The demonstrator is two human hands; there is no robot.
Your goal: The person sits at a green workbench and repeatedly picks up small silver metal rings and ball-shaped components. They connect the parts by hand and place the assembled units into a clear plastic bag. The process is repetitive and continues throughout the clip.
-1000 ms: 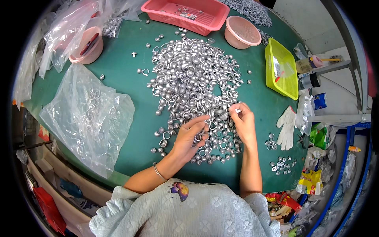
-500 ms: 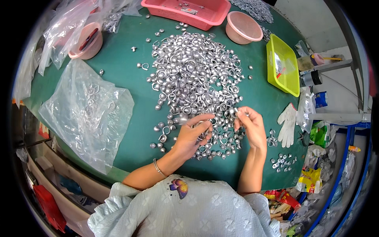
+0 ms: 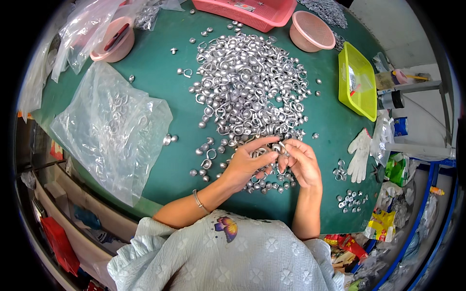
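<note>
A big pile of silver metal rings with rounded dome-like heads (image 3: pixel 242 87) spreads over the green table. Over its near edge, my left hand (image 3: pixel 247 165) and my right hand (image 3: pixel 303 165) meet. A small silver ring (image 3: pixel 280 148) sits at their fingertips, pinched between thumb and finger on both sides. Its finer detail is too small to make out. More rings show below my left fingers, and I cannot tell whether that palm holds any. Loose rings and domed pieces (image 3: pixel 206 164) lie to the left of my left wrist.
A clear plastic bag (image 3: pixel 116 131) with some rings lies on the left. Pink baskets (image 3: pixel 313 31) stand at the back, a yellow-green basket (image 3: pixel 357 82) at the right. A white glove (image 3: pixel 359 155) and small sorted silver pieces (image 3: pixel 352 200) lie right of my right arm.
My right hand has moved left to meet my left hand, and their fingertips now share one ring. Two domed pieces now lie beside the plastic bag. The whole view has shifted slightly.
</note>
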